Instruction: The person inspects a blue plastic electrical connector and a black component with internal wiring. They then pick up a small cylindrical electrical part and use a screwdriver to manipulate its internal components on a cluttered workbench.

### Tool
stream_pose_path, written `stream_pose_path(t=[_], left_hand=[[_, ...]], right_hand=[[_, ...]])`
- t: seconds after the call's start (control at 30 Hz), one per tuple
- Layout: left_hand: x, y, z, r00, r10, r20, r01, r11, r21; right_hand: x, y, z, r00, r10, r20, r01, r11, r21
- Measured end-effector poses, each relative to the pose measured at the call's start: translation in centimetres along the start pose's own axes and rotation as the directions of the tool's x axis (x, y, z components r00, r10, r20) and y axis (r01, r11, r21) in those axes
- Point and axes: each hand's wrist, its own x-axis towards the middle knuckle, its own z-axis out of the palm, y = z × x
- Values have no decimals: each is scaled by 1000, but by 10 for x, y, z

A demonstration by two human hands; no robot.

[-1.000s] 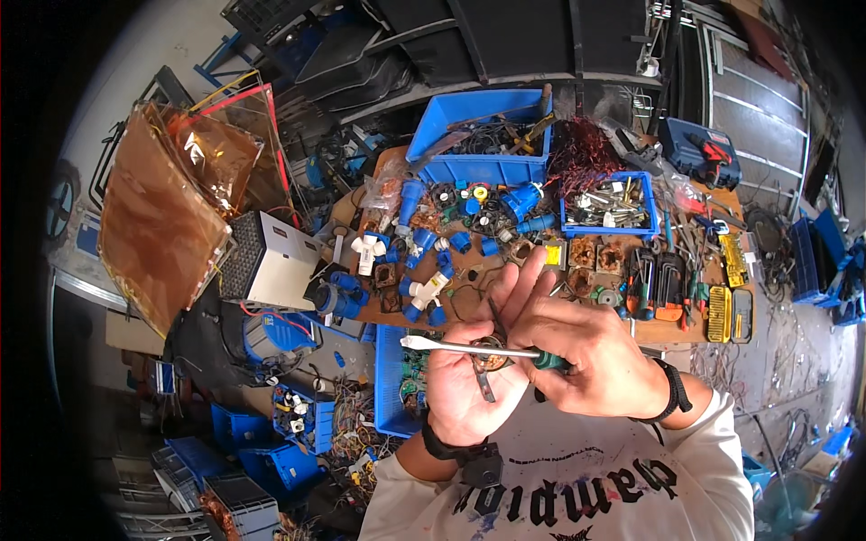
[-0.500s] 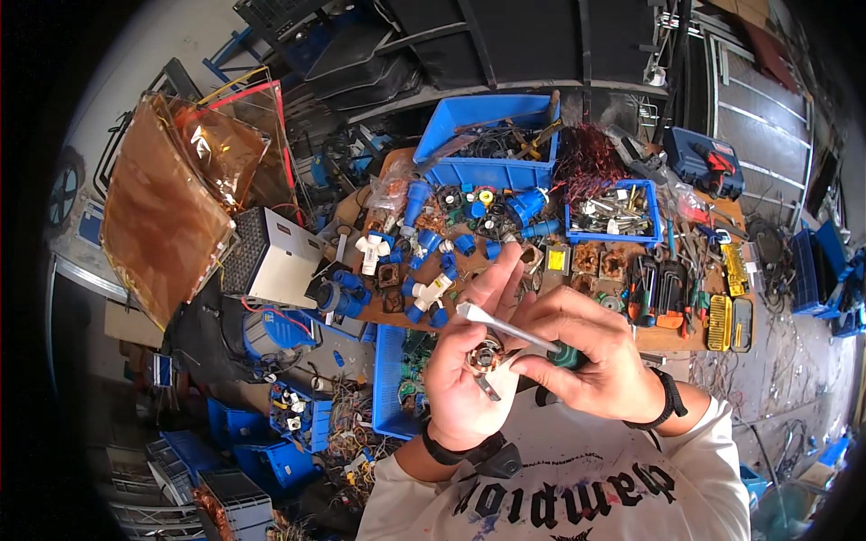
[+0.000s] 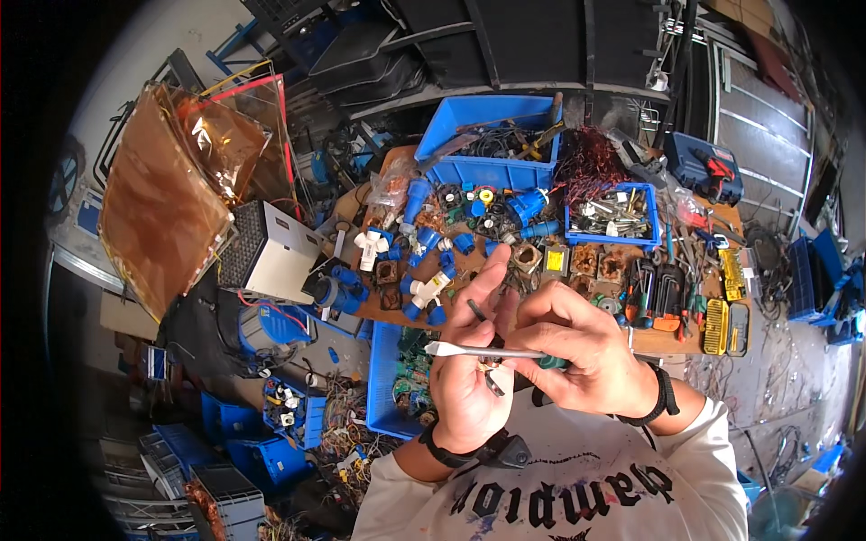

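My right hand [image 3: 586,347] grips a flat-blade screwdriver [image 3: 478,350] near its green handle. The steel shaft points left, across the fingers and palm of my left hand [image 3: 469,406]. Cupped in that left hand is a small copper-coloured part with dark metal strips [image 3: 493,385]. One strip end sticks out above the shaft and another below it; the screwdriver and my fingers cover most of the part. The fingertips of my right hand are close to the part, but whether they touch it is hidden.
Beyond my hands, a wooden bench [image 3: 667,339] bears blue and white connectors [image 3: 426,288], a parts tray [image 3: 613,216] and hand tools [image 3: 667,288]. A large blue crate [image 3: 487,171] stands behind. Left of my hands is a blue bin [image 3: 383,397] with green boards.
The screwdriver has swung to nearly level, its tip moving left and down. The copper part has turned in my left hand and is now mostly covered.
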Motion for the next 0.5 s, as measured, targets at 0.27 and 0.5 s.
stream_pose_path(t=[0.27, 0.5], left_hand=[[-2, 5, 3, 999, -29, -27, 28, 999, -27], [-3, 9, 2, 999, -45, -17, 46, 998, 42]], right_hand=[[1, 5, 0, 998, -59, 34, 59, 998, -15], [2, 12, 0, 995, -102, 17, 102, 995, 23]])
